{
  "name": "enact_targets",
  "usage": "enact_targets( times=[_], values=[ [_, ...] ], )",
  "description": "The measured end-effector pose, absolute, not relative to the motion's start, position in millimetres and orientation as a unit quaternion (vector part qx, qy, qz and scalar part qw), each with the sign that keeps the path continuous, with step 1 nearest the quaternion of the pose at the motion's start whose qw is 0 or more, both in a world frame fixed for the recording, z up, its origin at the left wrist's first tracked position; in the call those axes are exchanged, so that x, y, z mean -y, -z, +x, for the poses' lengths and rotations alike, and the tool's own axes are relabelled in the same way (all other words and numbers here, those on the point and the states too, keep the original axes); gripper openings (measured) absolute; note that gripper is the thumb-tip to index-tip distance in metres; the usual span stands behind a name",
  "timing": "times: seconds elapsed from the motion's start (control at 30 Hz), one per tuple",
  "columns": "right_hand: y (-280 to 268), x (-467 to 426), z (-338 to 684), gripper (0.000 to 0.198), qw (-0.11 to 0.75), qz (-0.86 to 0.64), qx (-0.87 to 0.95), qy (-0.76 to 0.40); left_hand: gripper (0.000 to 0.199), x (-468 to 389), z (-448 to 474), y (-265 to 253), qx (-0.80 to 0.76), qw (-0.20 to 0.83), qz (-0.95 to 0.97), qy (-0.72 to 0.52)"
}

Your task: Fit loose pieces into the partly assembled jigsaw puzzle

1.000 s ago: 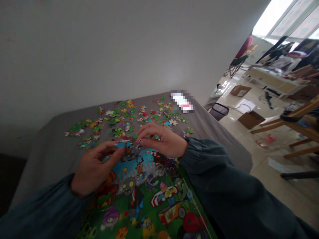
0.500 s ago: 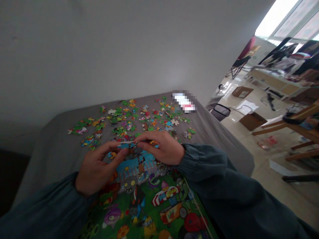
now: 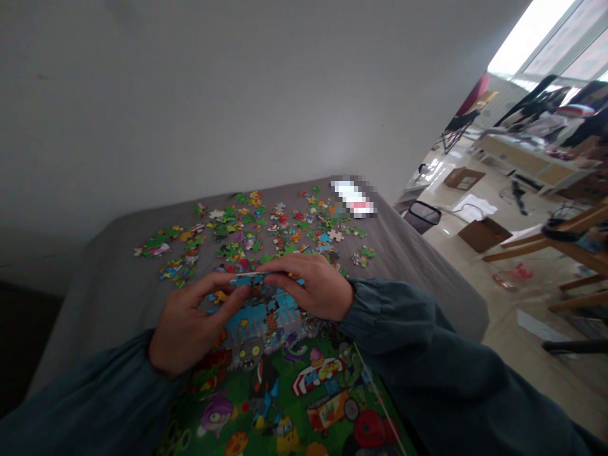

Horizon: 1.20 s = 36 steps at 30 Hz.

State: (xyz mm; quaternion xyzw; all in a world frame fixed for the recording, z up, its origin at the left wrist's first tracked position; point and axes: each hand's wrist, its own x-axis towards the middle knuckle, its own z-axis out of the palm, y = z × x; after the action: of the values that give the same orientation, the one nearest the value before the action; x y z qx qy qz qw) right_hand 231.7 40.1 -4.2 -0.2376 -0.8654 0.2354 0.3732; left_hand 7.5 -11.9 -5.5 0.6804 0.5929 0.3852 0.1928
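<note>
Blue cardboard shows between the two hands: a small strip of joined puzzle pieces point(image 3: 250, 278) is held just above the far edge of the assembled puzzle point(image 3: 285, 373). The left hand point(image 3: 190, 326) pinches the strip's left end, thumb under and forefinger curled over the top, the other fingers folded loosely into the palm. The right hand point(image 3: 311, 285) lies palm down with its fingertips closed on the strip's right end, so both hands grip the same piece; the exact contact under the right fingers is blurred, so it may be resting on the strip more than gripping it. Dark teal sleeves point(image 3: 427, 354) cover both forearms to the wrists.

Below the hands, the assembled puzzle fills the near middle of the scene with a cartoon picture in green, blue and red. Beyond the hands, loose puzzle pieces point(image 3: 247, 231) lie scattered over the far half of the grey table cover point(image 3: 104, 285), most of them green, a few white side up. A plain pale wall point(image 3: 213, 95) rises behind the table. At the far right the floor holds a dark bin point(image 3: 422, 215), cardboard boxes point(image 3: 477, 231) and wooden chair legs point(image 3: 546, 244).
</note>
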Motion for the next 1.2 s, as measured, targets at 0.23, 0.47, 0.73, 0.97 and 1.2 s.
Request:
enact_targets(
  times=[0.23, 0.47, 0.73, 0.97, 1.2],
  values=[
    [7.3, -38.2, 229.7, 0.028, 0.381, -0.239, 0.876, -0.174, 0.027, 12.7, 7.3, 4.8, -0.581, 0.185, 0.694, -0.384],
    [6.5, -37.2, 229.3, 0.026, 0.376, -0.244, 0.875, -0.185, 0.027, 14.2, 6.7, 6.5, -0.569, 0.184, 0.703, -0.385],
    [3.5, -36.6, 231.8, 0.025, 0.351, -0.226, 0.881, -0.220, 0.023, 14.3, 5.9, 6.2, -0.575, 0.187, 0.700, -0.380],
    [4.6, -36.9, 232.2, 0.030, 0.357, -0.211, 0.871, -0.264, 0.025, 14.6, 4.7, 3.7, -0.579, 0.181, 0.700, -0.378],
    [1.2, -34.8, 231.7, 0.036, 0.336, -0.265, 0.851, -0.305, 0.026, 14.3, 5.3, 1.7, -0.578, 0.173, 0.702, -0.379]
  ],
)
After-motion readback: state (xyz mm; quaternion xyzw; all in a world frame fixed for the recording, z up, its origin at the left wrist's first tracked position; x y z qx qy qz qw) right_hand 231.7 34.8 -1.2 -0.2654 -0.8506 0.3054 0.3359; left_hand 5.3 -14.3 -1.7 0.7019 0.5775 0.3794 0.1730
